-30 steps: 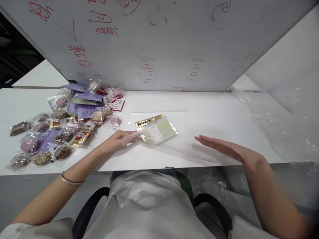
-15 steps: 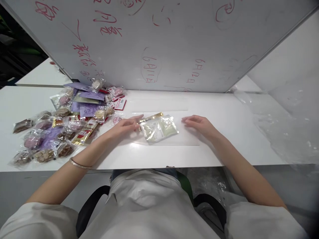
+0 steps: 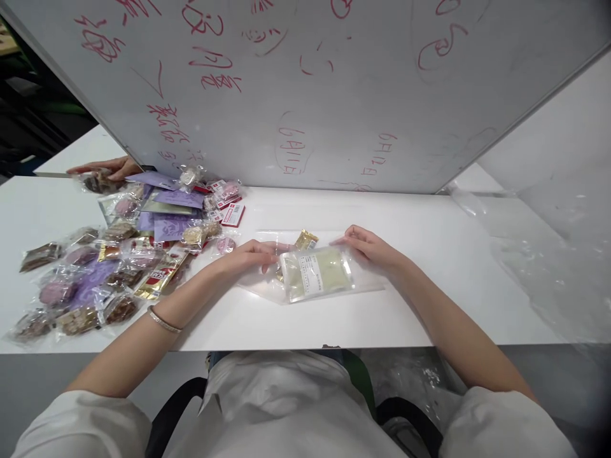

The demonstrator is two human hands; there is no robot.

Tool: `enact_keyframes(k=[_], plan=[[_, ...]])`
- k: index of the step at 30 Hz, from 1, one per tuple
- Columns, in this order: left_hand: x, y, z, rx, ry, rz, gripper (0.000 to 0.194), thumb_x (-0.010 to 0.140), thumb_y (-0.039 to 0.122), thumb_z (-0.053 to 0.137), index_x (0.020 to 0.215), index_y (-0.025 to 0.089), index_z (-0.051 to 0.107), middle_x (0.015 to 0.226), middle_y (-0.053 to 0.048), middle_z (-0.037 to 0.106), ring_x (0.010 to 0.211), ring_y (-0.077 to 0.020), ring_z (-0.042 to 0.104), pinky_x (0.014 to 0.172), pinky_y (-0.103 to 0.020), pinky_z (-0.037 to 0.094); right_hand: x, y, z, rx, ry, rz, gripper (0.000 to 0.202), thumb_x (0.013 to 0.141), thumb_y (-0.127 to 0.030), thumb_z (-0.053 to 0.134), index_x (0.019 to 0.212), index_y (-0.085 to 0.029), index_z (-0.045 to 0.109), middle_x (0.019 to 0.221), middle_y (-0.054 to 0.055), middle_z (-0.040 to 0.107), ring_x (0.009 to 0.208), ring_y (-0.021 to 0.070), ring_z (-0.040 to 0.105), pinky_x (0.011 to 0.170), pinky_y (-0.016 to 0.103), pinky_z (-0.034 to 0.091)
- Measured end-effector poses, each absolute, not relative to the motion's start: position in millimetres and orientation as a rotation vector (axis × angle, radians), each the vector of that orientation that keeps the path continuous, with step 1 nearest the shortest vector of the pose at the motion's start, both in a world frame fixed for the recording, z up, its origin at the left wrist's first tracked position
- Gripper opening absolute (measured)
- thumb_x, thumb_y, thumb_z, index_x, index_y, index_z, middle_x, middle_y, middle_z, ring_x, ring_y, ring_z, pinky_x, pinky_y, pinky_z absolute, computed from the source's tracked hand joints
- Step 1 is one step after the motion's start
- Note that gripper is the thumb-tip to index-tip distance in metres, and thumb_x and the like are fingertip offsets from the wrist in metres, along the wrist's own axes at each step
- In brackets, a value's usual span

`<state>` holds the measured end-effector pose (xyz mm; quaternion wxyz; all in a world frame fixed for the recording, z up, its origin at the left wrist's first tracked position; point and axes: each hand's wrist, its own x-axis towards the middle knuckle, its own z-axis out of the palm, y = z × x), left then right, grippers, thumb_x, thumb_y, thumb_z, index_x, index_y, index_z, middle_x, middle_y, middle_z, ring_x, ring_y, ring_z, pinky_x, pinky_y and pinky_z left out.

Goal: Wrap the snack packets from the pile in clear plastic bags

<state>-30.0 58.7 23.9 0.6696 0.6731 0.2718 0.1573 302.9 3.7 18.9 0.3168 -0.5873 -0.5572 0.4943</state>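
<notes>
A pale green sachet (image 3: 329,270) with a white printed label lies on a clear plastic bag (image 3: 265,287) in front of me. Partly behind the sachet shows a gold packet (image 3: 305,240). My left hand (image 3: 255,256) is closed on the bag's left side, its fingertips beside the sachet's left end. Near the sachet's upper right corner, my right hand (image 3: 370,245) pinches the bag's edge between thumb and fingers. Whether the two packets lie inside the bag or on top of it, I cannot tell.
To the left spreads a pile of wrapped snacks (image 3: 79,319), purple packets (image 3: 174,228) and red-and-gold sachets (image 3: 162,273). Another person's hand (image 3: 121,168) touches a brown wrapped snack (image 3: 98,181) behind it. A whiteboard (image 3: 334,114) stands at the back. Clear plastic (image 3: 539,254) lies right.
My right hand has moved left and taken the bag's edge. The bag's edges have lifted, and the green sachet has shifted nearer me. Another person's hand has appeared at the back left.
</notes>
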Motion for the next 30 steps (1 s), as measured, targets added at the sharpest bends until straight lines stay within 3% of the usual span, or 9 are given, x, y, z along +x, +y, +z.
enact_keyframes(k=[3, 5, 8, 11, 14, 20, 23, 26, 30], plan=[[-23.3, 60.8, 20.4, 1.504, 0.592, 0.355, 0.033, 0.080, 0.030, 0.067, 0.050, 0.017, 0.061, 0.146, -0.008, 0.055, 0.131, -0.0321, 0.051, 0.107, -0.042, 0.037, 293.3, 11.2, 15.0, -1.487, -1.523, 1.128, 0.029, 0.088, -0.051, 0.062, 0.083, -0.023, 0.054, 0.116, 0.007, 0.069, 0.094, 0.0203, 0.062, 0.078, 0.035, 0.048], [-19.0, 63.9, 18.3, 1.535, 0.580, 0.338, 0.033, 0.078, 0.027, 0.066, 0.048, 0.017, 0.058, 0.146, -0.007, 0.055, 0.127, -0.0312, 0.054, 0.102, -0.040, 0.039, 285.8, 16.9, 14.0, -1.416, -1.564, 1.070, 0.027, 0.087, -0.048, 0.063, 0.081, -0.023, 0.055, 0.129, 0.007, 0.063, 0.113, 0.0232, 0.058, 0.093, 0.040, 0.045], [-15.0, 68.4, 16.9, 1.571, 0.586, 0.297, 0.032, 0.075, 0.025, 0.065, 0.046, 0.016, 0.055, 0.142, -0.007, 0.059, 0.117, -0.0291, 0.058, 0.093, -0.037, 0.041, 276.8, 24.0, 14.8, -1.262, -1.531, 1.341, 0.025, 0.088, -0.045, 0.062, 0.079, -0.023, 0.053, 0.145, 0.005, 0.054, 0.128, 0.0249, 0.052, 0.099, 0.044, 0.043], [-13.9, 68.6, 18.7, 1.566, 0.615, 0.293, 0.034, 0.076, 0.026, 0.063, 0.045, 0.016, 0.053, 0.138, -0.008, 0.062, 0.107, -0.0258, 0.061, 0.086, -0.035, 0.041, 273.7, 27.8, 14.9, -1.170, -1.520, 1.554, 0.022, 0.090, -0.040, 0.061, 0.080, -0.023, 0.052, 0.138, 0.007, 0.060, 0.126, 0.0249, 0.054, 0.101, 0.047, 0.041], [-13.3, 64.5, 22.9, 1.563, 0.698, 0.325, 0.042, 0.082, 0.030, 0.059, 0.044, 0.016, 0.050, 0.135, -0.010, 0.064, 0.098, -0.0222, 0.064, 0.082, -0.035, 0.042, 274.1, 30.1, 13.6, -1.185, -1.577, 1.534, 0.017, 0.092, -0.036, 0.053, 0.080, -0.023, 0.051, 0.127, 0.006, 0.067, 0.119, 0.0248, 0.057, 0.101, 0.049, 0.039], [-10.2, 59.1, 25.8, 1.644, 0.686, 0.265, 0.046, 0.086, 0.033, 0.057, 0.044, 0.017, 0.050, 0.131, -0.009, 0.066, 0.115, -0.0263, 0.060, 0.098, -0.037, 0.040, 266.0, 34.9, 17.0, -1.255, -2.012, 1.201, 0.016, 0.090, -0.029, 0.045, 0.077, -0.025, 0.053, 0.131, 0.000, 0.065, 0.130, 0.0253, 0.043, 0.114, 0.051, 0.020], [-10.3, 55.8, 23.2, 1.642, 0.765, 0.313, 0.045, 0.085, 0.034, 0.057, 0.044, 0.018, 0.049, 0.125, -0.009, 0.069, 0.115, -0.0259, 0.060, 0.100, -0.037, 0.040, 269.6, 29.9, 22.4, -1.383, -2.021, 1.068, 0.019, 0.091, -0.031, 0.043, 0.080, -0.025, 0.057, 0.113, 0.002, 0.070, 0.119, 0.0258, 0.049, 0.108, 0.048, 0.028], [-13.6, 51.1, 20.5, 1.659, 0.938, 0.449, 0.045, 0.084, 0.036, 0.056, 0.043, 0.019, 0.048, 0.118, -0.009, 0.071, 0.111, -0.0260, 0.063, 0.101, -0.038, 0.041, 287.9, 16.1, 24.2, -1.624, -1.909, 1.013, 0.023, 0.093, -0.040, 0.045, 0.078, -0.025, 0.053, 0.093, 0.003, 0.068, 0.096, 0.0243, 0.054, 0.087, 0.042, 0.041], [-20.4, 49.2, 19.3, 1.649, 1.159, 0.552, 0.036, 0.083, 0.033, 0.054, 0.050, 0.020, 0.057, 0.102, -0.009, 0.075, 0.100, -0.0255, 0.065, 0.092, -0.038, 0.046, 318.7, -8.7, 17.6, -1.758, -1.658, 1.129, 0.030, 0.089, -0.048, 0.053, 0.075, -0.023, 0.044, 0.085, 0.002, 0.065, 0.075, 0.0188, 0.054, 0.065, 0.033, 0.039]])
